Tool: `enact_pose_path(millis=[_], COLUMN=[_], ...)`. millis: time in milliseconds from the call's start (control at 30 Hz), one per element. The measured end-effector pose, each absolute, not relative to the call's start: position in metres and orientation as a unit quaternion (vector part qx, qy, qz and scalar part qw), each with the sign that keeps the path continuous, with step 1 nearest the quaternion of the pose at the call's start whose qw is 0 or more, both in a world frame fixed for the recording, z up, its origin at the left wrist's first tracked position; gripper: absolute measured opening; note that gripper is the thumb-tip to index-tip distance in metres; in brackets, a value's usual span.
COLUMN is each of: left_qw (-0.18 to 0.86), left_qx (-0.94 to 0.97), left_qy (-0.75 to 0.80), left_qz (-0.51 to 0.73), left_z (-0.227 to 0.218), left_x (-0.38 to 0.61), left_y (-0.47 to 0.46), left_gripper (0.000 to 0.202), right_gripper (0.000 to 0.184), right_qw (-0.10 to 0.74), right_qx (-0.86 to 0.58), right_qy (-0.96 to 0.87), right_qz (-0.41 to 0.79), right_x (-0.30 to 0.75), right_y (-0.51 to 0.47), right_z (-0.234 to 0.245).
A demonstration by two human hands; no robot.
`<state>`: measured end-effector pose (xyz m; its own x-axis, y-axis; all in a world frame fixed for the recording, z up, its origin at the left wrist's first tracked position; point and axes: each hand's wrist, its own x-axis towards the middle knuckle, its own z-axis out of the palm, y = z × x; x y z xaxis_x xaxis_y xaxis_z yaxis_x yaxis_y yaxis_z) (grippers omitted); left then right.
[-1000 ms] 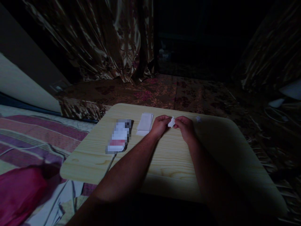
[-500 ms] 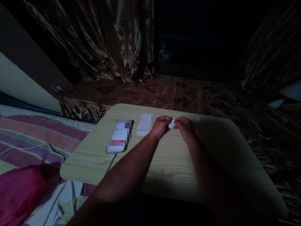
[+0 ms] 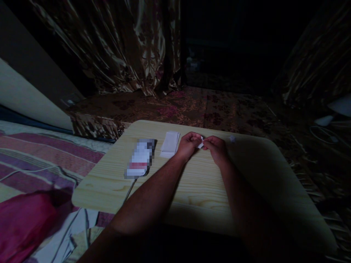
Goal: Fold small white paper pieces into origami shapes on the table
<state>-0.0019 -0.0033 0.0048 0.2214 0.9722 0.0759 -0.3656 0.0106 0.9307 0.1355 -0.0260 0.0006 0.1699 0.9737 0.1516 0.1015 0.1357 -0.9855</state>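
Note:
Between my two hands, above the far half of the wooden table [image 3: 203, 190], is a small folded piece of white paper [image 3: 201, 143]. My left hand [image 3: 188, 145] pinches it from the left, its fingers covering part of it. From the other side my right hand [image 3: 215, 147] grips its right edge between thumb and fingers. Left of my left hand lies a small stack of white paper strips [image 3: 170, 143]. A small crumpled or folded white paper piece [image 3: 232, 138] rests to the right of my right hand.
A phone-like device [image 3: 139, 159], blurred out, lies on the table's left with a white cable [image 3: 128, 190] attached. Left of the table is a bed with a striped cover [image 3: 49, 149] and a red cloth [image 3: 24, 223]. Patterned curtains [image 3: 148, 47] hang behind. A lamp [image 3: 325, 120] stands at far right.
The paper between my fingers has turned a little and less of it shows. My hands have shifted only slightly, and both keep their pinch.

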Motion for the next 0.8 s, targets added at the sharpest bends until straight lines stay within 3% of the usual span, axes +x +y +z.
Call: enact_pose_path(millis=[167, 667, 800], left_qw=[0.641, 0.635, 0.628], left_qx=[0.446, 0.422, 0.4], left_qy=[0.339, 0.363, 0.373], left_qz=[0.524, 0.536, 0.553], left_z=[0.0049, 0.0095, 0.0106], left_x=[-0.0028, -0.0017, -0.0029], left_y=[-0.0022, -0.0031, -0.0016], left_gripper=[0.027, 0.018, 0.026], right_gripper=[0.021, 0.027, 0.029], right_qw=[0.561, 0.599, 0.606], right_qx=[-0.509, -0.482, -0.476], right_qy=[-0.515, -0.475, -0.464], right_qz=[0.401, 0.429, 0.437], right_x=[0.137, 0.1349, 0.1354], right_y=[-0.0244, -0.0246, -0.0238], right_z=[-0.0034, -0.0004, -0.0011])
